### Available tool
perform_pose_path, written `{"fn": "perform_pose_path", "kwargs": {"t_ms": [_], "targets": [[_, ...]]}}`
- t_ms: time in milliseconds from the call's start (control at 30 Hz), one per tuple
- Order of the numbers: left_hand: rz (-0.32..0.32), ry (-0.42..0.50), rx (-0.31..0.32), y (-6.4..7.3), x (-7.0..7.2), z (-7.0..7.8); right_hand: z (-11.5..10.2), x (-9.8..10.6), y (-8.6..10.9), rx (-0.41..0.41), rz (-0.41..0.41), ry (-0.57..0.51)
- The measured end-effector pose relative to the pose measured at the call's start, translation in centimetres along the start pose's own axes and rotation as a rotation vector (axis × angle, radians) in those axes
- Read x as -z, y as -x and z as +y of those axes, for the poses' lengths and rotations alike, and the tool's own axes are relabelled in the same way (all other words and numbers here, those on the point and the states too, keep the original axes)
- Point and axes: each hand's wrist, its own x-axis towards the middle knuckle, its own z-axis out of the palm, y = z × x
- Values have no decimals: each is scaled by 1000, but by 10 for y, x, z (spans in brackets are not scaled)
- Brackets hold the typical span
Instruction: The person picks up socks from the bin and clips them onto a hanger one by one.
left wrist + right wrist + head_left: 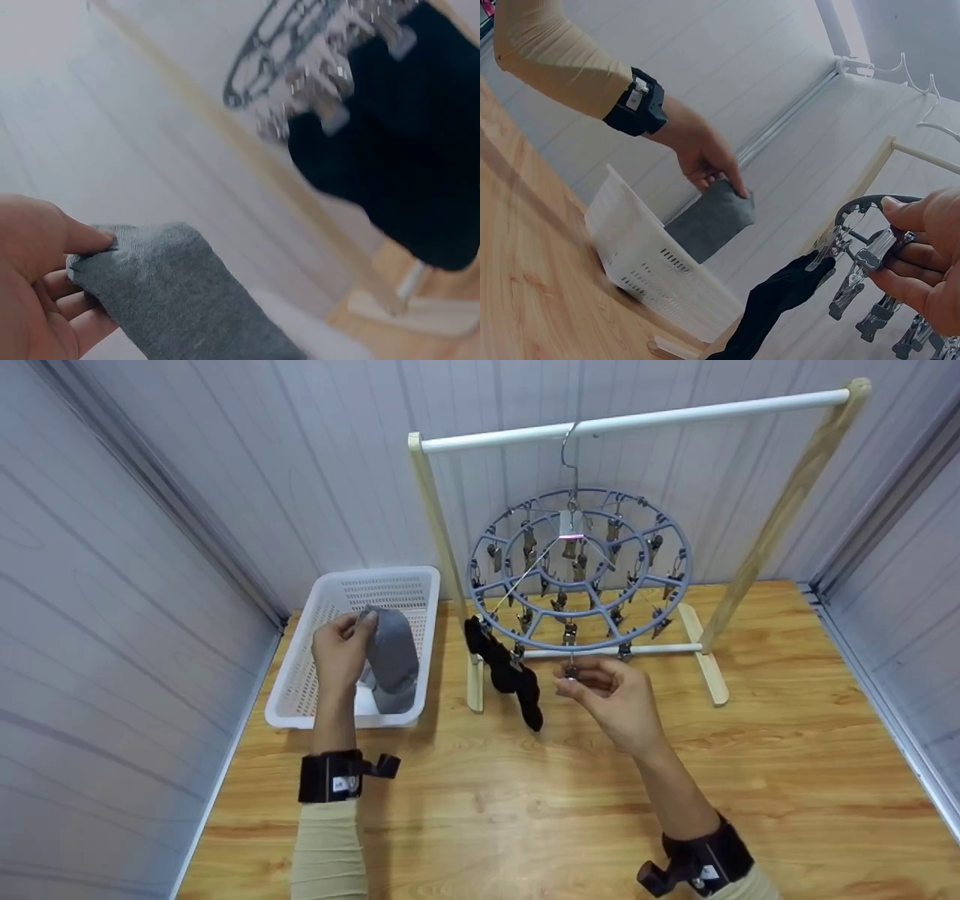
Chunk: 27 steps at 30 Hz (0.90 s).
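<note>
Pinched between thumb and fingers of my left hand (pixel 341 649) is a grey sock (pixel 395 652), which hangs over the white basket; the left wrist view shows the sock's cloth (pixel 180 292) close up. My right hand (pixel 611 697) pinches a small metal clip (pixel 877 251) at the near edge of the round blue-grey drying hanger (pixel 559 647). Left of that hand, a black sock (pixel 514 675) hangs from clips on the hanger's near left rim. Several other clips dangle from the rings.
The hanger hooks over the white bar (pixel 675 416) of a wooden rack (pixel 787 510). A white perforated basket (pixel 292 690) stands left of the rack on the wood-grain table (pixel 480 817). Pale panel walls (pixel 225 450) enclose the back and sides.
</note>
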Motion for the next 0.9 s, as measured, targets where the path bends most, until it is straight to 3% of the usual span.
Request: {"fn": "perform_pose_path", "kwargs": {"t_ms": [200, 333, 600, 900], "targets": [[47, -9, -125, 21, -6, 23, 2, 2, 0, 21, 6, 2], [52, 0, -166, 38, -11, 32, 4, 2, 0, 16, 7, -5], [-12, 169, -126, 74, -18, 34, 4, 3, 0, 7, 11, 22], [-34, 225, -93, 106, -32, 26, 2, 2, 0, -8, -2, 11]]}}
